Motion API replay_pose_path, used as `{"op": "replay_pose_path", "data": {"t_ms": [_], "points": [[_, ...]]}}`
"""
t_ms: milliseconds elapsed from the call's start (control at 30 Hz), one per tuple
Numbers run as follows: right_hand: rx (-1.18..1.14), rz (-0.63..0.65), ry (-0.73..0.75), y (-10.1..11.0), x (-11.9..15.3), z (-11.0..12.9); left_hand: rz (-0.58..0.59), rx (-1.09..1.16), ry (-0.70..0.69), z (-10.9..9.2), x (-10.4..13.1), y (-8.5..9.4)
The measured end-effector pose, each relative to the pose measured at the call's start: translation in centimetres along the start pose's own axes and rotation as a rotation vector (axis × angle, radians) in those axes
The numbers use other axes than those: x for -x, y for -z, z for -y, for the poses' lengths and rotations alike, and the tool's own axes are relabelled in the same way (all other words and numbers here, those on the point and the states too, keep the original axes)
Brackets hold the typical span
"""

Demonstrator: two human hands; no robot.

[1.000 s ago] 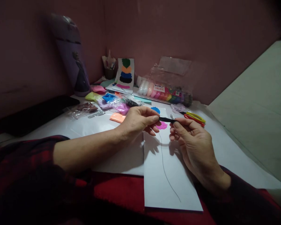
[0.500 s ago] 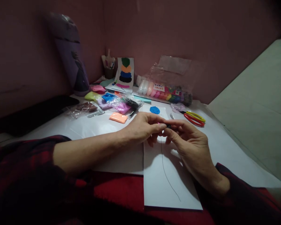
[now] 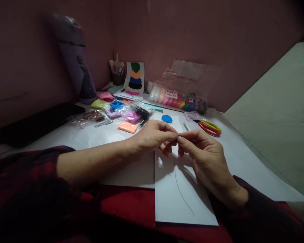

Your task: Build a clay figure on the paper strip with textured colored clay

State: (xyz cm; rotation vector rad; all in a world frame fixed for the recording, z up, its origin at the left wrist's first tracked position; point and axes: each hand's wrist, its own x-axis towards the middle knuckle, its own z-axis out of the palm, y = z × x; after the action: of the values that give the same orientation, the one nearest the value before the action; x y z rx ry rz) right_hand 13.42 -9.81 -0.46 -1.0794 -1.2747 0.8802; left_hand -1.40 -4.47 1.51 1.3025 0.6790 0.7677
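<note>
My left hand (image 3: pixel 155 136) and my right hand (image 3: pixel 205 150) meet fingertip to fingertip over a white card (image 3: pixel 182 202). Both are closed in a pinch. Between the fingertips shows only a small bit of pink; what else they hold is hidden. A thin dark curved line (image 3: pixel 176 179) runs down the card from below my fingers. Beyond my hands, a round blue patch (image 3: pixel 167 118) lies on the white card.
Red and yellow handled pliers (image 3: pixel 210 129) lie at the right. Behind are a bag of coloured clay (image 3: pixel 177 98), a propped painted card (image 3: pixel 135 77) and a brush cup (image 3: pixel 117 78). An orange packet (image 3: pixel 127 127) and several other packets lie left of centre.
My fingertips have come closer together, and the dark piece that showed between them is now mostly covered. My right hand has shifted slightly left.
</note>
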Motion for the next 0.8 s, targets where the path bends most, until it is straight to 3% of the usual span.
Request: {"op": "replay_pose_path", "data": {"t_ms": [233, 433, 800], "points": [[-0.200, -0.176, -0.133, -0.10, -0.41, 0.35, -0.193, 0.033, 0.018, -0.34, 0.10, -0.41], [-0.206, -0.296, -0.181, 0.03, -0.71, 0.44, -0.307, 0.072, 0.001, -0.25, -0.05, 0.34], [-0.081, -0.110, -0.123, 0.47, -0.49, -0.43, -0.125, 0.084, 0.000, 0.06, 0.17, 0.22]]}}
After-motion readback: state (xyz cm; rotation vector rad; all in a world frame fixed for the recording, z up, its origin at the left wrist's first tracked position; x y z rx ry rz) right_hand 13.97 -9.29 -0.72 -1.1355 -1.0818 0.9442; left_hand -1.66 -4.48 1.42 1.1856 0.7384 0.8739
